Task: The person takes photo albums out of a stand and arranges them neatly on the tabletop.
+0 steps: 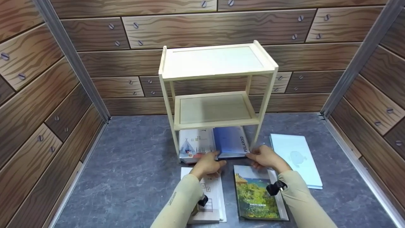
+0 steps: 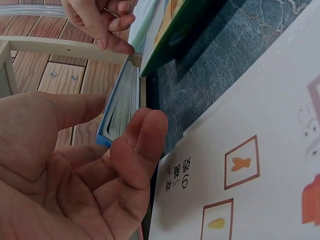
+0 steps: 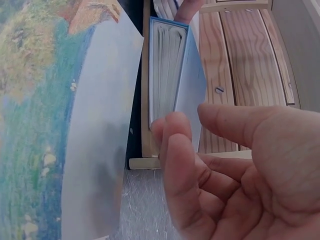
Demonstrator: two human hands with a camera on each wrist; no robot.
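Blue album (image 1: 231, 142) lies on the shelf's bottom level, cover up, with both hands at its near edge. The left hand (image 1: 208, 164) reaches the near left corner and the right hand (image 1: 265, 156) the near right one. Neither is closed round it: the thumbs stand apart from loosely bent fingers, which seem to touch and steer rather than clasp. How hard they press I cannot tell. Its page edges face the person, and the right wrist view shows the wooden bottom board (image 3: 148, 144) beneath.

Just left of it, on the same level, lies the tent book (image 1: 196, 145). Those two are what the shelf (image 1: 216, 109) can be seen to hold; its middle and top boards stand above them.

Judged from how things lie, the shelving looks part done: the tent book is in, the blue album seems nearly settled, perhaps wanting only a small straightening, and three books are outside. The white book (image 1: 213, 190) lies in front, partly under the left sleeve (image 1: 182, 199); the photo album (image 1: 256, 196) lies beside it, partly under the right wrist; the pale book (image 1: 294, 155) lies right of the shelf. All three are on the floor (image 1: 136, 177).
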